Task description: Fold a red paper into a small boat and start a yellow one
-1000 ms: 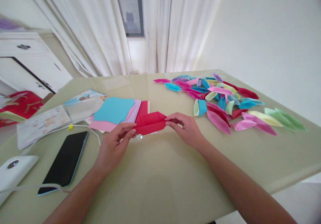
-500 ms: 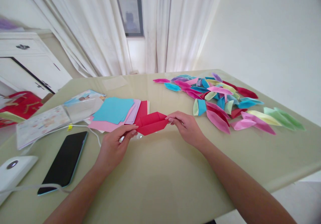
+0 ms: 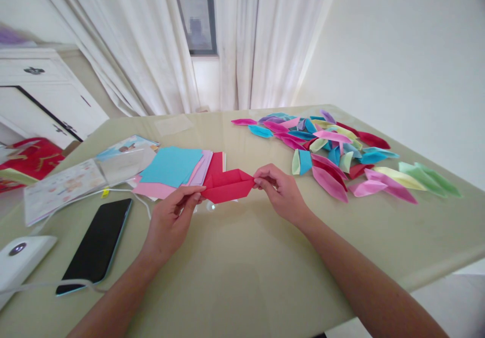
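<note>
Folded red paper (image 3: 231, 190) held above the table (image 3: 242, 262), its long opening facing up. Step in hand, as judged: holding or shaping the folded form at its two ends. Any next adjustment likely calls for light, even tension, since a hard pull could crease or tear the tips. Left hand (image 3: 166, 222): thumb and fingers pinch the left tip, palm turned inward. Right hand (image 3: 282, 192): fingertips pinch the right tip, wrist angled in from the right. Loose square sheets (image 3: 170, 167) lie just beyond the left hand; folded coloured pieces (image 3: 330, 176) lie beyond the right.
</note>
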The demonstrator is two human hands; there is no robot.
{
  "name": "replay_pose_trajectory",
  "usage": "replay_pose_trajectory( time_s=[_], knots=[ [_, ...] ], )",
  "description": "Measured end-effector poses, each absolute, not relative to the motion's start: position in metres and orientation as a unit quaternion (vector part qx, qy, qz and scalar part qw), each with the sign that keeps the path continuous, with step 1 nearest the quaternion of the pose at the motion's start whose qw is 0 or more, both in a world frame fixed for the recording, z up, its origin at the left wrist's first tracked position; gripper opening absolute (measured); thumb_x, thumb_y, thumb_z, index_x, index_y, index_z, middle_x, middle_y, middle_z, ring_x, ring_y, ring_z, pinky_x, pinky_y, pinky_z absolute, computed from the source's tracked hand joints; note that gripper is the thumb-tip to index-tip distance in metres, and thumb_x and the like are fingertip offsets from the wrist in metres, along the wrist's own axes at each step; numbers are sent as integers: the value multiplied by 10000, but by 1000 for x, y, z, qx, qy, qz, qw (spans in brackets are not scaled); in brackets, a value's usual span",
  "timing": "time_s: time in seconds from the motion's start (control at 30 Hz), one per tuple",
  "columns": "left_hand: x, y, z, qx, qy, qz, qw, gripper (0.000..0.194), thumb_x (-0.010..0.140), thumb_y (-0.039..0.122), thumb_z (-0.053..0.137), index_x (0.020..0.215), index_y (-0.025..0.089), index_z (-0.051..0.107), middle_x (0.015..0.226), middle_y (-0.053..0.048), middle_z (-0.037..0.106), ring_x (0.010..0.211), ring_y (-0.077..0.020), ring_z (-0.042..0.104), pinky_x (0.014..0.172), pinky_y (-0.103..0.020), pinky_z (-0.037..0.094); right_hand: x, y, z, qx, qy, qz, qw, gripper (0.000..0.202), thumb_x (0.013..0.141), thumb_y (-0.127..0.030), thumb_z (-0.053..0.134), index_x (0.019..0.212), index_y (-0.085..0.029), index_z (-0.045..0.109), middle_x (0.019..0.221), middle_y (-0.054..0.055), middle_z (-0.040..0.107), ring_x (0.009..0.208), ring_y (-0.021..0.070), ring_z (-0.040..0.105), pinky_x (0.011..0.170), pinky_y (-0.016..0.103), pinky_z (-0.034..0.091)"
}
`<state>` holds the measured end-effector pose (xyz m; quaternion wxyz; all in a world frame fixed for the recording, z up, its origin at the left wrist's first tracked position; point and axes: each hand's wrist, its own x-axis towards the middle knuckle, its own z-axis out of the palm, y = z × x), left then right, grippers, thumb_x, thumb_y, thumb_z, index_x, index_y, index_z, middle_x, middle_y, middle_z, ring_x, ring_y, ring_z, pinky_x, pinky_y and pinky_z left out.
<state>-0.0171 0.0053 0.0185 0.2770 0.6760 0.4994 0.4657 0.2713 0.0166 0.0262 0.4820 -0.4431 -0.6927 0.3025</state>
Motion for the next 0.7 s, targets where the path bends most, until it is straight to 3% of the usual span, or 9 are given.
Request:
replay_pose_trajectory(
  time_s=[0.27, 0.43, 0.6, 0.7],
  knots=[
    [-10, 5, 25, 641, 510, 475, 323, 206, 876, 385, 807, 999, 222, 833, 924, -31, 854, 779, -174, 794, 692, -233, 633, 269, 16, 29, -437, -676, 307, 508, 27, 1018, -207, 626, 1006, -229, 638, 904, 14, 723, 819, 160, 714, 762, 292, 572],
    [-13, 5, 23, 657, 506, 478, 288, 183, 920, 357, 762, 1031, 231, 833, 879, -9, 859, 745, -169, 811, 673, -223, 647, 266, 18, 27, -454, -639, 343, 518, 67, 997, -260, 672, 989, -229, 613, 884, 16, 733, 807, 178, 723, 750, 312, 586],
    [-8, -8, 18, 732, 498, 456, 93, 185, 991, 264, 699, 1134, 204, 800, 1050, -55, 859, 876, -183, 832, 835, -252, 664, 259, 10, 31, -499, -651, 246, 516, 93, 962, -282, 726, 952, -212, 666, 946, 51, 723, 830, 187, 702, 767, 326, 583],
    [3, -21, 14, 798, 400, 451, 21, 248, 1010, 165, 661, 1239, 188, 753, 1199, -94, 831, 1062, -196, 812, 1002, -276, 626, 248, -2, 34, -434, -676, 372, 464, 241, 933, -348, 792, 1104, -206, 700, 1042, 60, 763, 867, 189, 735, 788, 318, 605]
  ],
)
